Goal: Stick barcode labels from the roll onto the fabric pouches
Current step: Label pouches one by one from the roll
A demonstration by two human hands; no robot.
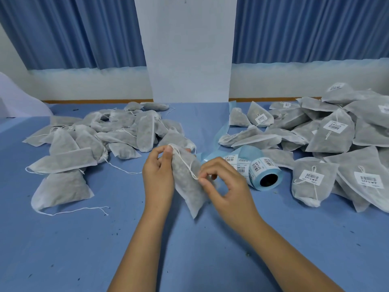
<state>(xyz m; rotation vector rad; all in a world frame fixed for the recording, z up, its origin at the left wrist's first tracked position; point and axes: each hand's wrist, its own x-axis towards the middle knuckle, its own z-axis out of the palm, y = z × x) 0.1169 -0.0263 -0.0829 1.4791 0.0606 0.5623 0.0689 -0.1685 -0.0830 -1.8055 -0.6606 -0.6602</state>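
**Fabric pouch held in both hands, between two piles and beside the label roll**

On the left of the blue table [189, 260] lies the left pile [101, 133] of grey fabric pouches with white drawstrings trailing loose. One separate pouch [61, 190] lies nearer than the pile, its string stretched along the table.

At centre, the left hand [157, 175] is clamped on the held pouch [187, 182]: thumb and curled fingers pinch its upper corner. The pouch hangs tilted, upper end far and left, lower end near and right; whether that end touches the table cannot be told. A white drawstring [185, 163] runs down across its face.

The right hand [227, 186], fingers curled, pinches the lower end of this drawstring between thumb and forefinger at the pouch's right edge.

Just right of that hand the label roll [265, 171] lies on its side, dark core facing the viewer, barcode labels showing on its outer turns. A light blue backing strip [223, 129] leads from it toward the far edge.

On the right, the right pile [336, 131] holds pouches, many bearing a white barcode label. Behind stand a white pillar [189, 49] and blue curtains [63, 32].
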